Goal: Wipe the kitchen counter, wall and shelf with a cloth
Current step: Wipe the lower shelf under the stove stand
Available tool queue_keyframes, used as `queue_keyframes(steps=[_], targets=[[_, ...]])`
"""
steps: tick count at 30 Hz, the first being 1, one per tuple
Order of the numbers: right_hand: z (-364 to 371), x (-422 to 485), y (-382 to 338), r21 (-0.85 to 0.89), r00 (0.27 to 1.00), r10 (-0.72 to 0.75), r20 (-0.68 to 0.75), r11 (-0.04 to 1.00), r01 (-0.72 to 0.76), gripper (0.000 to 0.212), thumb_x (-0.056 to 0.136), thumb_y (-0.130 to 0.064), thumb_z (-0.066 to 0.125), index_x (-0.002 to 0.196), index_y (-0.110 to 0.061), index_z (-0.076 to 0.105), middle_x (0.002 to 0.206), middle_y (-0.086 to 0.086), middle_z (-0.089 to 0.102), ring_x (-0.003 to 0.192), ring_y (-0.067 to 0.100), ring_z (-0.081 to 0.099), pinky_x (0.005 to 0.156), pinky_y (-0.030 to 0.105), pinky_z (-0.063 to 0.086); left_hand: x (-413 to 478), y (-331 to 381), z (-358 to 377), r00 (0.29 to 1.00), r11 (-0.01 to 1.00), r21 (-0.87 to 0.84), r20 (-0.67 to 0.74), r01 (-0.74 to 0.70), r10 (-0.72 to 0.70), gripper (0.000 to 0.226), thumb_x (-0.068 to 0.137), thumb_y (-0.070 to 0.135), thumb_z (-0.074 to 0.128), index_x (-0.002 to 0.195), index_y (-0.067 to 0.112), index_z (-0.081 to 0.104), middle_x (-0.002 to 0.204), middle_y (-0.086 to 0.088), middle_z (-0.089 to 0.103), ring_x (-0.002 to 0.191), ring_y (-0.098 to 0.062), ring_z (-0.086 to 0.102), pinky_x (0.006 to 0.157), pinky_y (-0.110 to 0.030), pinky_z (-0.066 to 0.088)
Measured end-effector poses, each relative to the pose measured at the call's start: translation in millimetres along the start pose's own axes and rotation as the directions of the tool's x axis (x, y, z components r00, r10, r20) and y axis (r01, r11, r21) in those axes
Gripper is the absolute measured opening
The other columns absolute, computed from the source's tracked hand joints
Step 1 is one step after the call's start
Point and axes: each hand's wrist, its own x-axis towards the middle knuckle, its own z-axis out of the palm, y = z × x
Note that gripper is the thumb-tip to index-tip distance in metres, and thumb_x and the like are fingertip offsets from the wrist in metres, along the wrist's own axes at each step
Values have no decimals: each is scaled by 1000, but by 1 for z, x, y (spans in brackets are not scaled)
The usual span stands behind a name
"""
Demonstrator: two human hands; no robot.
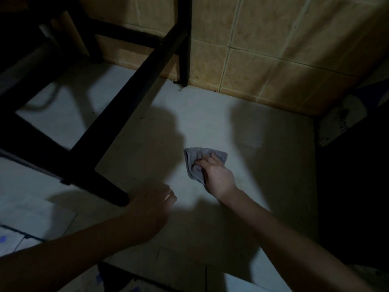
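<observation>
Odds and ends at the dim edges of the view

A pale cord [42, 105] curved in a loop at the left, deep in shadow. Dark crumbs [178, 84] lay in a small cluster above the middle of the view, and a few loose specks [140, 118] were scattered lower and further left. At the right edge a white, rounded object [341, 121] was blotched with dark stains (what it was could not be told in that light). Above it, near the upper right corner, showed a bluish patch [379, 76], too dim to make out. At the lower left lay a white surface [12, 239] with dark lines and blue marks; more blue marks [97, 278] showed near the bottom edge.
</observation>
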Motion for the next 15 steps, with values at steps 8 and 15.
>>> queue_keyframes(steps=[8,15], targets=[[18,-54,-21,-33,998,-15,56,999,17,43,94,-18,49,135,-29,46,152,-6,33,146,22,18,112,32,30,-50,13,4,977,994,114,213,3,-28,43,96,17,33,139,21,32,149,-4,26,133,-22,33,98,-37,34],[33,-94,-39,-30,991,66,114,998,-63,43,99,-25,39,141,-33,37,156,-10,24,147,16,9,116,30,21,-62,22,-5,992,991,95,88,-97,88,37,77,16,70,113,12,65,118,-12,63,102,-25,64,77,-29,52]])
